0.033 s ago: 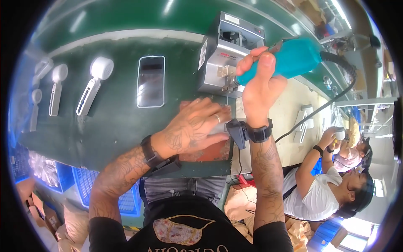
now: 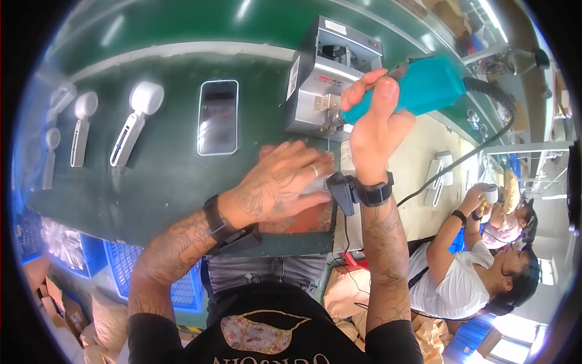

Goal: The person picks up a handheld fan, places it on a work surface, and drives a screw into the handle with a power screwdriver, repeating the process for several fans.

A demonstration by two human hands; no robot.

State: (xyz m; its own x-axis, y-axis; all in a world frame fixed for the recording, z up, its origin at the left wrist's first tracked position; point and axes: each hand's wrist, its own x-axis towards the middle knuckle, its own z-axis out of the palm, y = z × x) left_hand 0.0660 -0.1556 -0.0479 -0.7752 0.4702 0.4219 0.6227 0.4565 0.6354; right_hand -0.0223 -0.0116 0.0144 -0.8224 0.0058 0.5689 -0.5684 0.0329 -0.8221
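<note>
My right hand (image 2: 382, 130) is wrapped around a teal electric screwdriver (image 2: 427, 85), its nose pointing left at the front of a grey box-shaped screw feeder (image 2: 306, 115). Whether the bit touches the feeder's outlet I cannot tell. Lower and to the left, my left hand (image 2: 288, 182) is closed over a whitish part (image 2: 319, 182) above a reddish-orange mat (image 2: 297, 222). Most of that part is hidden under the fingers and palm, so its kind does not show.
Several white handheld fans (image 2: 145, 98) lie at the left, beside a phone (image 2: 218, 118). The screwdriver's black cable (image 2: 464, 159) curves down across the right side. A co-worker (image 2: 458, 279) sits at the right. Blue crates (image 2: 188, 291) stand below the table edge.
</note>
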